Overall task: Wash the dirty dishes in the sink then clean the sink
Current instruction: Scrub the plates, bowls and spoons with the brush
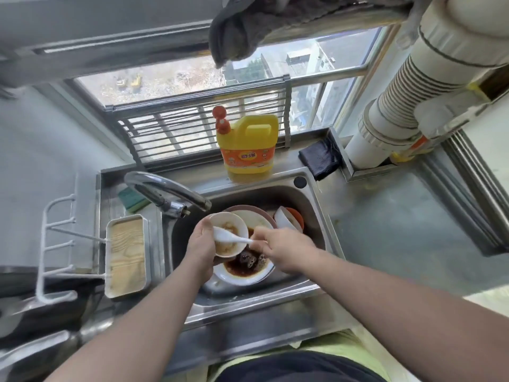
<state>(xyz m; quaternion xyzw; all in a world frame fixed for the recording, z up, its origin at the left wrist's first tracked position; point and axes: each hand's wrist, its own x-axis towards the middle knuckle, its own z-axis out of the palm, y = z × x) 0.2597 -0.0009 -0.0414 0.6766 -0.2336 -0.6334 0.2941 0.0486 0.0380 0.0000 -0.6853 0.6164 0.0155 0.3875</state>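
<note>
My left hand (200, 245) grips a small white bowl (234, 226) smeared with brown residue, tilted over the steel sink (316, 216). My right hand (278, 248) pinches the handle of a white spoon (224, 236) whose scoop lies inside that bowl. Under the bowl sits a white plate (242, 278) holding dark sauce and food scraps. Behind it lie a pinkish plate (256, 212), a white bowl (283, 220) and an orange dish (297, 216). The faucet (165, 188) arches over the sink's left side.
A yellow detergent jug (248, 144) stands on the ledge behind the sink. A green sponge (133, 199) lies by the faucet base. A white tray with a wooden board (128, 257) sits left of the sink, beside a white rack (57, 244). A dark cloth (319, 158) lies back right.
</note>
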